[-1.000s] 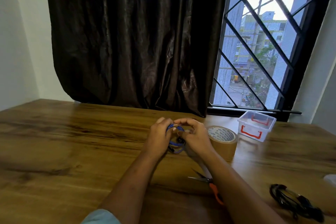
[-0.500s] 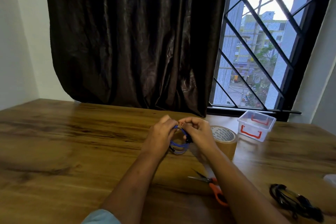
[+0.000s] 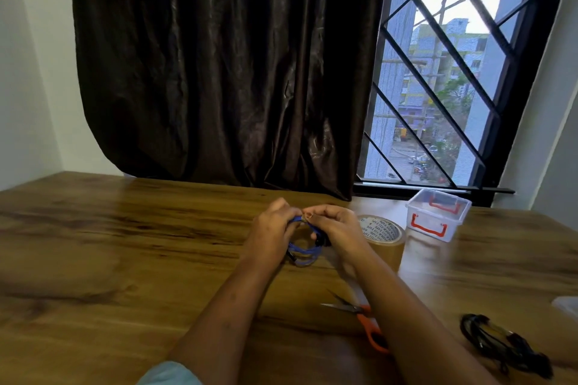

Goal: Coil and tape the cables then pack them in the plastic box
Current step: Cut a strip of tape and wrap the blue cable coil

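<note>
- Blue cable (image 3: pixel 301 255): coiled into a small round loop and held upright between both hands over the middle of the worktop (image 3: pixel 125 244). We cannot tell whether its lower edge touches the wood. The jacket looks braided, and short black connector ends show at the loop's lower left and right.
- Left hand (image 3: pixel 269 234): grip closed, with fingers curled over the top left of the coil. Knuckles face us, so the thumb is hidden.
- Right hand (image 3: pixel 341 230): grip closed to a pinch, with the fingertips meeting the left hand's at the top of the loop. We cannot tell whether any tape sits under the fingers.
- Tape roll (image 3: pixel 387 247): brown packing tape lying flat just to the right of the right hand, with a white printed core facing up.
- Plastic box (image 3: pixel 453 225): clear and rectangular with red clasps, beyond the roll near the window sill.
- Scissors (image 3: pixel 364 311): orange handles and steel blades slightly parted, flat on the wood and partly under the right forearm.
- Black cable bundle (image 3: pixel 497 341): glossy coil at the near right, well apart from the hands.
- Worktop surface: wood grain, a little glossy.
</note>
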A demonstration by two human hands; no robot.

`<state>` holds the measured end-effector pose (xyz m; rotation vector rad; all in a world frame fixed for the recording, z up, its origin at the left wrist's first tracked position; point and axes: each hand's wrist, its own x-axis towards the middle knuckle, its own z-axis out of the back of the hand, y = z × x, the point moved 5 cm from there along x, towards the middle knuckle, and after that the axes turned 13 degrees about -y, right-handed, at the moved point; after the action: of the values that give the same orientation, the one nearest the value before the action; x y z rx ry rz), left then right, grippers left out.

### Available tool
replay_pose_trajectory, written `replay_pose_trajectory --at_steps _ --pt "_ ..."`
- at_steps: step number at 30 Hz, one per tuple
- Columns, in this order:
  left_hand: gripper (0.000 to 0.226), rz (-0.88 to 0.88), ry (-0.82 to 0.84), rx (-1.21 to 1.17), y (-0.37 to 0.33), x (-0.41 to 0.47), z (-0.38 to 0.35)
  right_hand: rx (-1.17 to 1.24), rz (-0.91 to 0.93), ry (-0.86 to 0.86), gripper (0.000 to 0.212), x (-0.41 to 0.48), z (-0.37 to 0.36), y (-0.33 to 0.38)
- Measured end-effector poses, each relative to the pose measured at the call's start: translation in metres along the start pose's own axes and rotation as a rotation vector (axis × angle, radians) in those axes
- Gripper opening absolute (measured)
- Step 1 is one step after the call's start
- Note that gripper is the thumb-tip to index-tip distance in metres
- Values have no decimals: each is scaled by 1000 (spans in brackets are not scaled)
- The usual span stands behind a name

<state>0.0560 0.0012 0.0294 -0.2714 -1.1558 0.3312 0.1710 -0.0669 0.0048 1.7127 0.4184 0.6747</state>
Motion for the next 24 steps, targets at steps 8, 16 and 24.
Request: replay_pose_trajectory --at_steps 8,16,24 --pt "36 91 -56 -37 4 2 4 44 -127 33 11 -4 -4 -3" --pt "30 112 -77 -74 9 2 5 70 -236 165 17 -10 -11 -6" --pt "36 80 -42 -38 15 2 -2 59 -127 40 26 -7 -4 0"
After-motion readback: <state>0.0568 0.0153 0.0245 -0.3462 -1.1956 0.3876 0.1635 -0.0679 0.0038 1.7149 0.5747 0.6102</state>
